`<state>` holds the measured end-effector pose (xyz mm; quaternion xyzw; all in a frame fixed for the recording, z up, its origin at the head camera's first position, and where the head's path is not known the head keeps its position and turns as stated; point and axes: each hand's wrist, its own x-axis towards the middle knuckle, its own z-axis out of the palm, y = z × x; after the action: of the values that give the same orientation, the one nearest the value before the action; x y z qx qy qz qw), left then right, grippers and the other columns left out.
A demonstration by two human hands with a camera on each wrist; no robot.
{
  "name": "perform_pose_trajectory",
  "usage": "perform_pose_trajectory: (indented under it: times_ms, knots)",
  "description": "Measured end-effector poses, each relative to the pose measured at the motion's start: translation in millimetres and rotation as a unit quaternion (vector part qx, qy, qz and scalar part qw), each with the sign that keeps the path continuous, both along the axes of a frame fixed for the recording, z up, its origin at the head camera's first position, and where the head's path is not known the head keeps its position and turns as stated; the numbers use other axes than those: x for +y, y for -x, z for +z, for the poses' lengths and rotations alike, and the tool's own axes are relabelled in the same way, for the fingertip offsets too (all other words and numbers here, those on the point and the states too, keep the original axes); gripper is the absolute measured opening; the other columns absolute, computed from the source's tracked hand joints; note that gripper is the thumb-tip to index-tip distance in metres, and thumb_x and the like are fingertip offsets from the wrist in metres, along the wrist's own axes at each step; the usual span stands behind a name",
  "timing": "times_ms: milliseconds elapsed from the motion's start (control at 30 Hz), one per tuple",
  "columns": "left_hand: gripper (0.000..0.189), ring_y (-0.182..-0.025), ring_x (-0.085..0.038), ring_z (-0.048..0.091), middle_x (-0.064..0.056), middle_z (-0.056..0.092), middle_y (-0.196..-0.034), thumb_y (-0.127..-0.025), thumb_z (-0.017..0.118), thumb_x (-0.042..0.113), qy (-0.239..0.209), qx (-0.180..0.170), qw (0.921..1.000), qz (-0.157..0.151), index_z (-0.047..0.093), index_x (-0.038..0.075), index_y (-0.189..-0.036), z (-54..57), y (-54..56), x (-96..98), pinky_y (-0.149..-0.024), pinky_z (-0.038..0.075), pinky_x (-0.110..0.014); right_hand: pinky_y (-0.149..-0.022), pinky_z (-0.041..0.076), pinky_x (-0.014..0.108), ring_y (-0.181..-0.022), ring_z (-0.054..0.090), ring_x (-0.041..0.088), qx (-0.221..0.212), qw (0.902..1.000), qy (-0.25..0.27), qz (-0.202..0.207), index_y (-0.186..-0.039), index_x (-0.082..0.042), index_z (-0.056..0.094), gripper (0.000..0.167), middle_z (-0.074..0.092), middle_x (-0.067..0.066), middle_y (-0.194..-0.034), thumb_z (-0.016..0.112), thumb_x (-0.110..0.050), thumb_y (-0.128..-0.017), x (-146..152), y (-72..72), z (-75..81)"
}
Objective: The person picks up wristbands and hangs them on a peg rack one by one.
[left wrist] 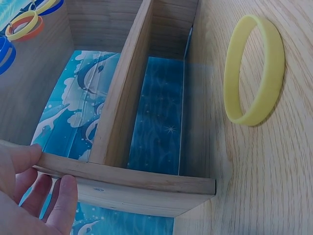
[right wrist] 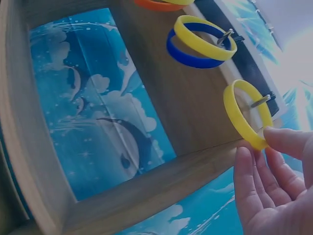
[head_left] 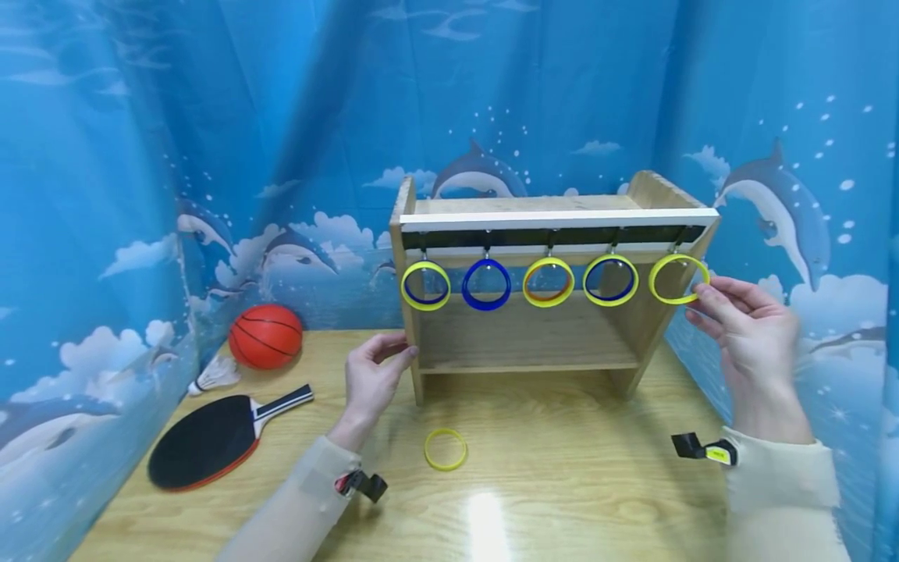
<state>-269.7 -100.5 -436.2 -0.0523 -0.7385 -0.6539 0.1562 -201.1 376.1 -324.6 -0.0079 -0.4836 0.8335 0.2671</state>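
Observation:
A wooden shelf (head_left: 527,367) stands upright with a row of hooks along its front top rail, and silicone wristbands hang from them. My right hand (head_left: 755,332) pinches the lower right edge of a yellow wristband (head_left: 652,282), which loops over the rightmost hook (right wrist: 260,101). Thumb and fingertips meet on the band in the right wrist view. On the other side, my left hand (head_left: 375,375) grips the shelf's left side panel (left wrist: 142,180), thumb on one face and fingers on the other. Another yellow wristband (head_left: 445,450) lies flat on the table before the shelf.
Yellow-and-blue bands (head_left: 425,265), a blue band (head_left: 486,305) and a yellow-and-orange pair (head_left: 548,303) hang on other hooks. At left lie a table tennis bat (head_left: 204,445), a shuttlecock (head_left: 216,374) and a small red basketball (head_left: 265,336). A dolphin-print curtain (head_left: 449,94) surrounds the table.

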Motion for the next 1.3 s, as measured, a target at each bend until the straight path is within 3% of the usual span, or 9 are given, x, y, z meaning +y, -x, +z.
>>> perform_pose_trajectory:
  times_ms: [167, 467, 667, 833, 1000, 1133, 1233, 1300]
  knots:
    - [0.027, -0.117, -0.035, 0.081, -0.021, 0.085, -0.12, -0.092, 0.089, 0.002, 0.0, 0.003, 1.0, 0.003, 0.083, 0.002, -0.119, 0.5, -0.5, -0.3, -0.087, 0.064, -0.016, -0.067, 0.07, 0.031, -0.079, 0.087, 0.02, 0.018, 0.9996, -0.001, 0.023, -0.106, 0.003, 0.082, 0.015, 0.088, 0.009, -0.093, 0.077, 0.013, -0.097, -3, 4.9, -8.9]
    - [0.027, -0.117, -0.033, 0.082, -0.022, 0.085, -0.12, -0.093, 0.089, 0.002, 0.0, 0.002, 1.0, -0.002, 0.082, 0.002, -0.12, -0.6, -0.7, 0.4, -0.088, 0.063, -0.016, -0.068, 0.07, 0.029, -0.082, 0.087, 0.018, 0.001, 0.9997, -0.005, 0.023, -0.107, 0.0, 0.082, 0.016, 0.089, 0.007, -0.095, 0.079, 0.011, -0.097, -5, 5.6, -16.4]
    - [0.027, -0.116, -0.033, 0.082, -0.021, 0.085, -0.12, -0.093, 0.089, 0.002, 0.001, 0.003, 1.0, 0.004, 0.083, 0.003, -0.119, -1.0, -0.1, 0.3, -0.088, 0.063, -0.016, -0.069, 0.07, 0.028, -0.082, 0.087, 0.017, -0.015, 0.9983, -0.035, 0.044, -0.108, -0.004, 0.083, 0.014, 0.089, 0.004, -0.095, 0.078, 0.006, -0.1, -6, 5.5, -23.9]
    - [0.027, -0.118, -0.034, 0.082, -0.02, 0.085, -0.12, -0.094, 0.089, 0.003, 0.005, -0.001, 1.0, 0.004, 0.083, 0.003, -0.12, -0.8, -0.6, 0.2, -0.088, 0.062, -0.015, -0.068, 0.069, 0.026, -0.078, 0.086, 0.013, -0.038, 0.991, -0.1, 0.08, -0.101, -0.01, 0.085, 0.022, 0.089, 0.0, -0.09, 0.072, 0.007, -0.104, -12, 3.6, -35.8]
    - [0.026, -0.119, -0.034, 0.081, -0.019, 0.085, -0.121, -0.095, 0.089, 0.005, 0.007, -0.003, 1.0, 0.005, 0.083, 0.004, -0.12, -0.5, -1.6, 0.7, -0.089, 0.062, -0.014, -0.071, 0.069, 0.025, -0.078, 0.084, 0.01, -0.078, 0.9669, -0.217, 0.109, -0.102, -0.017, 0.085, 0.022, 0.088, -0.005, -0.091, 0.075, 0.002, -0.105, -30, -1.2, -46.6]
    - [0.026, -0.119, -0.035, 0.081, -0.02, 0.085, -0.121, -0.094, 0.089, 0.005, 0.003, -0.003, 1.0, 0.006, 0.083, 0.004, -0.12, -0.1, -1.5, 0.9, -0.088, 0.062, -0.014, -0.072, 0.069, 0.026, -0.079, 0.083, 0.007, -0.095, 0.9279, -0.342, 0.115, -0.111, -0.002, 0.082, 0.009, 0.087, -0.012, -0.091, 0.078, -0.002, -0.103, -61, -4.7, -52.8]
    - [0.027, -0.119, -0.037, 0.081, -0.021, 0.085, -0.12, -0.093, 0.089, 0.003, 0.0, -0.001, 1.0, 0.005, 0.083, 0.003, -0.119, -0.1, -0.7, 0.7, -0.088, 0.063, -0.015, -0.073, 0.07, 0.027, -0.081, 0.081, 0.005, -0.105, 0.897, -0.408, 0.133, -0.119, 0.012, 0.076, 0.024, 0.087, -0.009, -0.093, 0.081, -0.005, -0.102, -87, -5.4, -58.9]
    - [0.027, -0.119, -0.037, 0.081, -0.02, 0.085, -0.121, -0.093, 0.089, 0.003, 0.002, -0.002, 1.0, 0.004, 0.083, 0.004, -0.119, 0.2, -0.6, 0.9, -0.088, 0.063, -0.015, -0.072, 0.069, 0.028, -0.081, 0.08, 0.005, -0.108, 0.8833, -0.428, 0.157, -0.12, 0.015, 0.075, 0.03, 0.087, 0.001, -0.097, 0.082, -0.006, -0.1, -105, -4.8, -64.8]
